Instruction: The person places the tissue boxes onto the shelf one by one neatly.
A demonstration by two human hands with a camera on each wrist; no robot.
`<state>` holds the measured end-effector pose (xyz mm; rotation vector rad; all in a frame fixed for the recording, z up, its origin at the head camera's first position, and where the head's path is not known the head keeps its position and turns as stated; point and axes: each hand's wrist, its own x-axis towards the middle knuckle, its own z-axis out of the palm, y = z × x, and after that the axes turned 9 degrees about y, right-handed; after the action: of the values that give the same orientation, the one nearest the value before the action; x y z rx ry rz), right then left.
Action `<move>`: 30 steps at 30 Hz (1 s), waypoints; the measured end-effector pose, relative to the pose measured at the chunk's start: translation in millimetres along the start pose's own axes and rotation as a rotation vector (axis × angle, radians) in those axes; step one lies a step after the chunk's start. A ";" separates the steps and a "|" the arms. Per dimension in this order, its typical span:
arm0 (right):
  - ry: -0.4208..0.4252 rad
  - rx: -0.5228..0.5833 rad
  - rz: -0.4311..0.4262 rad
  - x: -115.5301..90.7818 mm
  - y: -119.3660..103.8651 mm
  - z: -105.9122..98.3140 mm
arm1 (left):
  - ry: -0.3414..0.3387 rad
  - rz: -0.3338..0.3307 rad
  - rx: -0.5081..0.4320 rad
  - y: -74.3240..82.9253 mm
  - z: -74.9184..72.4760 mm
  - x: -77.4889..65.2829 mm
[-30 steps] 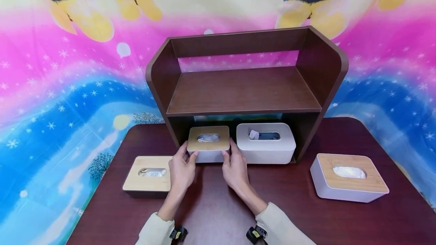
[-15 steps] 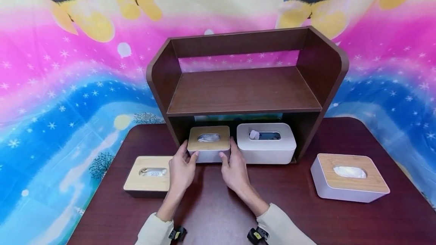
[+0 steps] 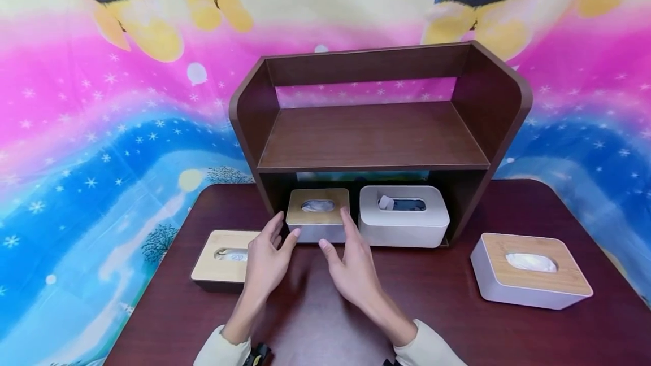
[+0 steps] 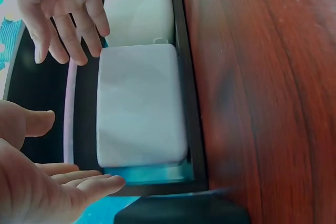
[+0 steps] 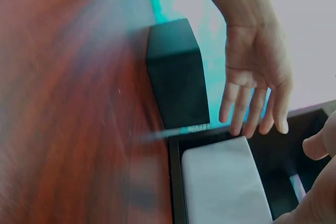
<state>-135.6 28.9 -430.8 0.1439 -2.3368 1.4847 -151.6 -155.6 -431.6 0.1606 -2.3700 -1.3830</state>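
Observation:
A small white tissue box with a wooden lid (image 3: 318,217) stands in the left part of the lower compartment of the brown desk shelf (image 3: 373,134). My left hand (image 3: 268,260) is at its left front corner, fingers extended and thumb spread. On the other side my right hand (image 3: 354,264) is held out in front of its right edge, thumb raised, fingers straight. Both palms face each other. In the left wrist view, gaps show between the fingers and the white front of the box (image 4: 140,106). Neither hand holds anything.
A larger all-white tissue box (image 3: 404,230) stands to the right in the same compartment. On the table (image 3: 325,332) lie a dark-based tissue box with a pale lid (image 3: 229,270) at left and a white one with a wooden lid (image 3: 531,273) at right.
Both hands have let go of the small tissue box and drawn back slightly toward me, fingers opening. The box stays in the compartment. The head view has shifted a little.

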 end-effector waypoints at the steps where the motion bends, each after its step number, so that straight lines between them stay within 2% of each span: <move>1: 0.002 0.001 -0.015 -2.6 -1.3 0.3 | -0.006 -0.003 -0.003 0.5 -3.0 -1.1; 4: -0.003 0.013 -0.048 -9.8 -5.4 3.1 | -0.014 -0.020 -0.019 0.1 -14.2 -4.1; 8: -0.061 0.034 -0.025 -17.4 -11.7 10.2 | -0.006 -0.019 -0.023 -5.1 -34.9 -6.8; 14: -0.151 0.057 0.007 -25.3 -15.0 24.3 | -0.003 -0.059 0.058 -18.1 -68.3 -5.2; 21: -0.271 0.054 0.009 -28.7 -8.0 45.1 | 0.027 -0.066 0.186 -42.2 -109.1 2.2; 25: -0.332 0.037 0.005 -30.7 -3.6 59.4 | -0.021 -0.087 0.281 -62.7 -129.1 8.9; 30: -0.397 0.022 0.005 -33.6 -3.0 75.9 | -0.108 -0.128 0.326 -85.4 -143.0 14.4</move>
<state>-122.6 -43.7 -469.0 0.4790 -2.6235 1.6041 -117.7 -319.2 -438.4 0.3393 -2.7051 -1.0717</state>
